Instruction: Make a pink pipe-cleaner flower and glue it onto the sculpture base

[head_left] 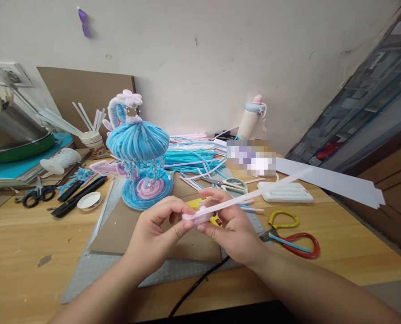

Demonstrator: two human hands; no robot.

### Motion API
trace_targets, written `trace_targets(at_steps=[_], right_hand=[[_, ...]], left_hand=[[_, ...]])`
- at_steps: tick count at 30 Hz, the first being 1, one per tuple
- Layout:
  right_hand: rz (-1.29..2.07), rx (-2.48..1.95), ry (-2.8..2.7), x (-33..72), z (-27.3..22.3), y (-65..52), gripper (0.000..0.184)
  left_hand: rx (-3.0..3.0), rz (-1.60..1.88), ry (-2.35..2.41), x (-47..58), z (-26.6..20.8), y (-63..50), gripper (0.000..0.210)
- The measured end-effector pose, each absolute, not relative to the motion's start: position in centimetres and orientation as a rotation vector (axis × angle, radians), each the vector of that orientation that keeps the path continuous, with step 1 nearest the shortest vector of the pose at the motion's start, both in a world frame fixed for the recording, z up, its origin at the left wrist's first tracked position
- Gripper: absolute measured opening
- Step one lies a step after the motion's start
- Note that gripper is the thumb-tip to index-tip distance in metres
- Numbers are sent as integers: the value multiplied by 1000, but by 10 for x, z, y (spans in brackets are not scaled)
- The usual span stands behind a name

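Observation:
A pale pink pipe cleaner (237,199) is folded into a small bunch at one end, with its loose length running up to the right. My left hand (158,229) pinches the bunch between thumb and forefinger. On the other side, my right hand (239,227) closes its thumb and fingers on the same pipe cleaner. Partly hidden behind the fingers lies a yellow tool (217,220). A blue jellyfish-shaped pipe-cleaner piece (137,139) stands upright beyond my left hand, over a round blue and pink coiled base (149,188).
Red-and-yellow-handled scissors (299,240) lie right of my hands. Cardboard (119,229) covers part of a grey cutting mat (82,274). Behind are blue pipe cleaners (186,159), pale-handled scissors (236,185), a white power strip-like box (286,192) and a bottle (250,119). Black scissors (38,194) lie left.

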State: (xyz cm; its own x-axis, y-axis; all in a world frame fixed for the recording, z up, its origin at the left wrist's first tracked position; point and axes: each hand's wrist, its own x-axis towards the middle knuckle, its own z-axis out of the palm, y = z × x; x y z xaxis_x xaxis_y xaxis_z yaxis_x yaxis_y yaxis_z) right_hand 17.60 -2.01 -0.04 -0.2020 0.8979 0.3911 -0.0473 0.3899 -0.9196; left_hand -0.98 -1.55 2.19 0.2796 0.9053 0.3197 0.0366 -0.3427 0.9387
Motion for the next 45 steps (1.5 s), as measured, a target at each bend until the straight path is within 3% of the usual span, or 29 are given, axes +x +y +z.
trace_targets(at_steps=[9, 13, 15, 19, 26, 30, 33, 38, 45], right_hand=[[993, -538, -1728, 182, 8, -19, 25], [1165, -567, -1519, 181, 4, -20, 26], [1320, -538, -1340, 179, 2, -20, 24], [1544, -454, -1111, 175, 2, -19, 25], [1468, -512, -1123, 173, 0, -18, 27], [1180, -621, -1331, 175, 1, -20, 23], [751, -645, -1623, 177, 6, -21, 19], [118, -548, -1927, 186, 10, -18, 28], [-316, -521, -1958, 191, 11, -19, 17]], left_hand=[[1337, 949, 658, -11, 30, -12, 12], [1404, 1078, 672, -13, 25, -14, 50], [1494, 1129, 701, -13, 21, -15, 58], [1693, 1269, 715, -9, 15, -17, 40], [1995, 1452, 710, -3, 14, -20, 34], [1846, 1380, 811, -4, 14, -23, 26], [1710, 1317, 871, -4, 16, -23, 28], [1684, 1302, 877, -3, 22, -22, 22], [1057, 891, 606, -4, 20, -21, 49]])
